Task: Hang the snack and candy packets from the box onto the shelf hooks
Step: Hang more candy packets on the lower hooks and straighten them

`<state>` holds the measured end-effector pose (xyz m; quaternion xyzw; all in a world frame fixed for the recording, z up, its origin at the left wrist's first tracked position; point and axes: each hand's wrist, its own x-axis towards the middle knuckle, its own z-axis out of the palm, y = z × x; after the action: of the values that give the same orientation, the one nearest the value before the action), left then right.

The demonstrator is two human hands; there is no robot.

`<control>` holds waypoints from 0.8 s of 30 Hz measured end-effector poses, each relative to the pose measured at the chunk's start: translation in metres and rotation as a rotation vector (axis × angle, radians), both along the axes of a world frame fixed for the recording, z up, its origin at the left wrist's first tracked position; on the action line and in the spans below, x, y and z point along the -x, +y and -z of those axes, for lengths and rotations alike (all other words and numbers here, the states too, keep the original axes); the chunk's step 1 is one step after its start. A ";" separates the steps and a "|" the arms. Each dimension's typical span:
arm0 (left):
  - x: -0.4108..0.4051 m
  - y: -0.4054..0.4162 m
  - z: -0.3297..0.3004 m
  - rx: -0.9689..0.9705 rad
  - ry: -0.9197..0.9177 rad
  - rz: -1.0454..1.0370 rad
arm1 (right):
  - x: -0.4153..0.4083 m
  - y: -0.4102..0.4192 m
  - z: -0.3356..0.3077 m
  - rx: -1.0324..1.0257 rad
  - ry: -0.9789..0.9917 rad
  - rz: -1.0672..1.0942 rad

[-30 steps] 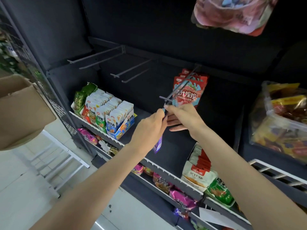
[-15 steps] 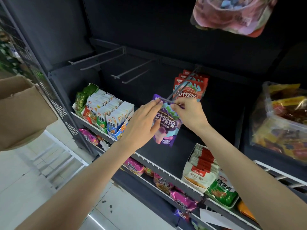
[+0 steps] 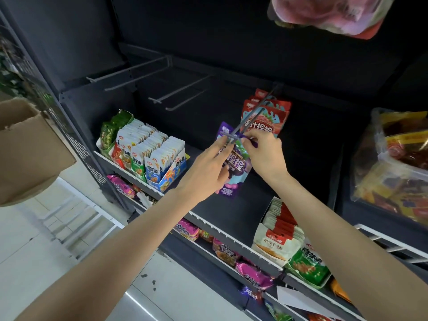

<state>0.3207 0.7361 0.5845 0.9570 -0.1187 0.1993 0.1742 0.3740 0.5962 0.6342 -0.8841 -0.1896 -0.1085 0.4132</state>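
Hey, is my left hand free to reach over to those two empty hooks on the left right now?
Probably not yet. The left hand is holding the purple packet at the tip of the hook together with the right hand. Nothing blocks the way to the empty hooks once it lets go.

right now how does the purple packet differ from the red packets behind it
The purple packet is single, pinched at its top by both hands at the hook's tip; the red packets are several, hanging untouched further back. Purple shows grapes, red a strawberry. Both share the same hook.
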 end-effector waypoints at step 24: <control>-0.105 -0.011 -0.016 -0.156 0.117 -0.073 | -0.048 -0.015 0.023 0.396 -0.470 0.286</control>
<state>0.4259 0.7248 0.6004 0.9813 -0.0884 0.1396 0.0983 0.4224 0.5816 0.6113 -0.9157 -0.1709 -0.3273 0.1589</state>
